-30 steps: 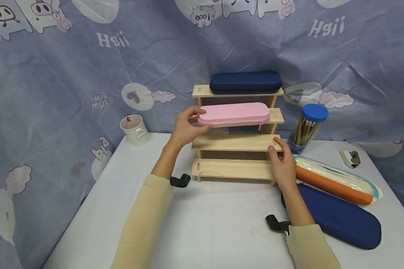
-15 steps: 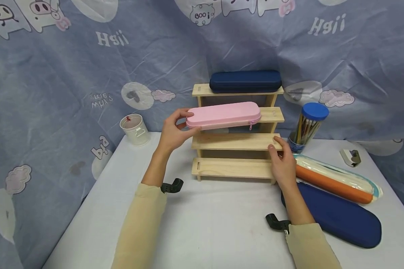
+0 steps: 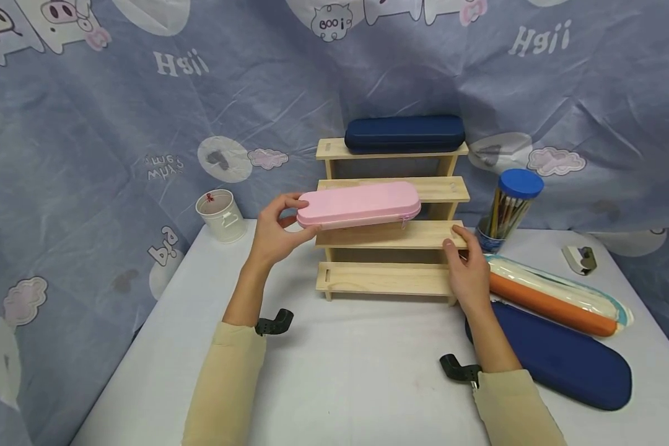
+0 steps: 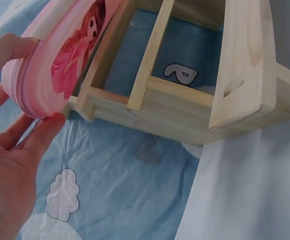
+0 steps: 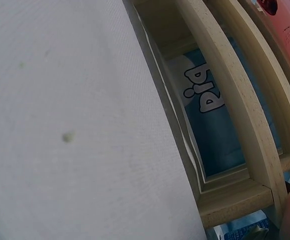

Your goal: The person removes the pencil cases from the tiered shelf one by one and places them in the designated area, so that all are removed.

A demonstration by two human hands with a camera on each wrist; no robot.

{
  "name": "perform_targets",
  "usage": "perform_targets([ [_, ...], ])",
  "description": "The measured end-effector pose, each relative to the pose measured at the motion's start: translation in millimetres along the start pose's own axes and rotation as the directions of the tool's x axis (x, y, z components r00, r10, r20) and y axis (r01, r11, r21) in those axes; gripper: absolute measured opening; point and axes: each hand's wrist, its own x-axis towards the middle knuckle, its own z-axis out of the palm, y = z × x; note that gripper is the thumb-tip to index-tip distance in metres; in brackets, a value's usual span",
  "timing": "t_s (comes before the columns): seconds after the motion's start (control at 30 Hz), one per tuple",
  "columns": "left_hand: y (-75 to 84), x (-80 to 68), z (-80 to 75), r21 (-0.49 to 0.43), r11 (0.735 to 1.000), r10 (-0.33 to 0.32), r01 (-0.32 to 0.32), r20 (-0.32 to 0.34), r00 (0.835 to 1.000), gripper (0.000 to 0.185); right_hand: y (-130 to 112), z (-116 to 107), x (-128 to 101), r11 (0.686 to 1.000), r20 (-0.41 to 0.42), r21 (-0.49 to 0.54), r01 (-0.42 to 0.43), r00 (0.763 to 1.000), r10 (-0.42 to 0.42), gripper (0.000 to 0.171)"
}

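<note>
My left hand (image 3: 275,230) pinches the left end of a pink zippered pencil case (image 3: 362,203), thumb below and fingers above. The case is held slightly tilted in front of the middle of a stepped wooden rack (image 3: 390,279). In the left wrist view the pink case (image 4: 45,85) shows its zipper and a printed doll figure. My right hand (image 3: 471,275) grips the right end of the rack's second shelf from the bottom. On the top shelf lies a dark blue pencil case (image 3: 404,134).
Right of the rack stand brushes in a jar with a blue lid (image 3: 520,184). An orange-and-clear pencil case (image 3: 557,297), a flat navy case (image 3: 563,356) and a small white sharpener-like object (image 3: 580,260) lie on the table. A white cup (image 3: 222,217) stands back left.
My left hand has moved left and down, carrying the pink pencil case off the third shelf's level and toward me. My right hand stays on the rack.
</note>
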Motion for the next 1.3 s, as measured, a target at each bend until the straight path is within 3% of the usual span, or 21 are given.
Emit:
perform_targets([
  [0.3, 0.7, -12.7, -7.2, 0.002, 1.000, -0.002, 0.002, -0.010, 1.000, 0.039, -1.2, 0.3, -0.3, 1.000, -0.008, 0.000, -0.003, 1.000, 0.003, 0.049],
  [0.47, 1.7, -20.5, -13.9, -0.035, 0.999, 0.002, -0.002, 0.000, 1.000, 0.040, -0.7, 1.5, -1.2, 1.000, -0.014, -0.007, -0.005, 1.000, 0.005, 0.048],
  [0.8, 0.8, -35.1, -24.6, -0.014, 1.000, -0.001, 0.001, 0.028, 1.000, 0.040, -1.0, 0.9, -1.2, 1.000, -0.006, 0.000, -0.002, 1.000, 0.002, 0.049],
  [1.0, 0.5, -46.4, -33.4, 0.023, 1.000, -0.023, 0.022, 0.030, 0.999, 0.040, -1.7, 0.2, -1.6, 1.000, 0.000, 0.009, -0.001, 1.000, 0.001, 0.049],
  [1.3, -5.0, -58.6, -45.2, -0.016, 0.998, -0.053, 0.053, 0.022, 0.998, 0.041, 0.0, 0.0, 0.0, 1.000, 0.003, 0.010, 0.003, 1.000, -0.003, 0.048],
])
